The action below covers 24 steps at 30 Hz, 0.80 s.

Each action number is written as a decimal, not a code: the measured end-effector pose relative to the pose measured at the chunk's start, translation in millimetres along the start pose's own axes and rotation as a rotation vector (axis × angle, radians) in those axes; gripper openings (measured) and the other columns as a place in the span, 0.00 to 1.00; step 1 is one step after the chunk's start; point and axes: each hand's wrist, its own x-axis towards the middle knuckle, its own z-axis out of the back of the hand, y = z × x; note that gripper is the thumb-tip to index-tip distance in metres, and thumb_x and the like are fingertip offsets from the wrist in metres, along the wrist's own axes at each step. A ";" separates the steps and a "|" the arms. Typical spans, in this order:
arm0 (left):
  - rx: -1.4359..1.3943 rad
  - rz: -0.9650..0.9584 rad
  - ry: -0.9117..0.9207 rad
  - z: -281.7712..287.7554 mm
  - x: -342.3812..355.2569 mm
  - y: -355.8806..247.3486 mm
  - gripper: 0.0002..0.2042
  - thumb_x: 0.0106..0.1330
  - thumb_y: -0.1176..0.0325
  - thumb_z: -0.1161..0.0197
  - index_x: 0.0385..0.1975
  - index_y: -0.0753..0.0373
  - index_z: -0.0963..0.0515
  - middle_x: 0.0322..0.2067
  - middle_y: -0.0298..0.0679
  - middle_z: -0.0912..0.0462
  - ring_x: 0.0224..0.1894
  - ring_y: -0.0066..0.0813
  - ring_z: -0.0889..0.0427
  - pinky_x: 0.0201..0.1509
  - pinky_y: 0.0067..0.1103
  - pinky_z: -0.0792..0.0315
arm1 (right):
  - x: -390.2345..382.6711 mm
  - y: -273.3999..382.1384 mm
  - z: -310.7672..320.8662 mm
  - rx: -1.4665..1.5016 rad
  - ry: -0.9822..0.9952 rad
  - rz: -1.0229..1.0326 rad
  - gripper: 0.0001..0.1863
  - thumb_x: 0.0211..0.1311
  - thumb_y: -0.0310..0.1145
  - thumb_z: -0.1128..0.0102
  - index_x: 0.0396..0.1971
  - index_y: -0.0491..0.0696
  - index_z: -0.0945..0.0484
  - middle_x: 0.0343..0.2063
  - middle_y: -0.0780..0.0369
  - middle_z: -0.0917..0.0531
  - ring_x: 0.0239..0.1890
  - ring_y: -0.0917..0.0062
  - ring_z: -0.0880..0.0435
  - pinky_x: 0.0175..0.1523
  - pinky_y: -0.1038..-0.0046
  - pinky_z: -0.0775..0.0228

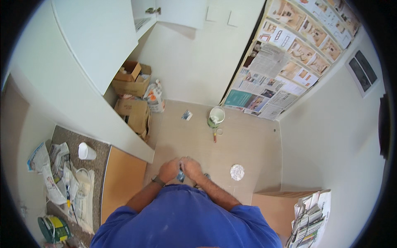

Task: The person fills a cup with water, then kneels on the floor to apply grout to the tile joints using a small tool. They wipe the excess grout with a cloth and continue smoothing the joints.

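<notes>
Close in front of my blue shirt, my left hand [169, 170] and my right hand [191, 168] meet, knuckles up. Both are closed, with fingers curled inward and pressed together. Whatever lies between them is hidden or too small to make out. A dark watch sits on my left wrist. Farther out on the floor stands a white paint bucket [216, 115] with a green label. Just in front of it lies a paintbrush [214, 136] with a reddish handle, beside a small clear round lid [220, 132]. Right of my hands is a round foil-like disc [237, 172].
Cardboard boxes [133, 84] and a plastic bag [155, 97] stand under the cabinets at left. A counter holds a white cup [87, 151], newspaper [61, 173] and a green paint tin [53, 228]. Newspaper covers a door [271, 62]. A box [273, 211] and stacked newspapers [308, 219] are at right.
</notes>
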 end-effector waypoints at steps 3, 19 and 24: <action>0.066 -0.083 -0.092 -2.6 -6.2 9.8 0.09 0.63 0.65 0.52 0.28 0.62 0.27 0.26 0.50 0.22 0.30 0.53 0.23 0.34 0.42 0.30 | -1.4 12.8 13.4 0.099 0.006 0.001 0.06 0.58 0.31 0.51 0.32 0.46 0.26 0.29 0.53 0.23 0.36 0.57 0.23 0.41 0.61 0.29; 0.024 -0.077 0.011 -22.4 -24.2 9.8 0.09 0.62 0.65 0.49 0.27 0.63 0.26 0.26 0.50 0.23 0.31 0.52 0.24 0.35 0.41 0.31 | -35.3 2.7 -0.5 0.266 -0.009 -0.043 0.06 0.58 0.30 0.51 0.31 0.43 0.27 0.31 0.50 0.23 0.36 0.52 0.24 0.40 0.55 0.32; -0.044 -0.134 0.012 -18.0 -26.8 5.4 0.10 0.62 0.64 0.48 0.26 0.63 0.25 0.25 0.49 0.23 0.30 0.51 0.24 0.35 0.40 0.31 | -39.0 6.5 8.9 0.295 0.000 -0.087 0.06 0.60 0.29 0.50 0.30 0.44 0.26 0.31 0.51 0.23 0.38 0.55 0.25 0.41 0.59 0.32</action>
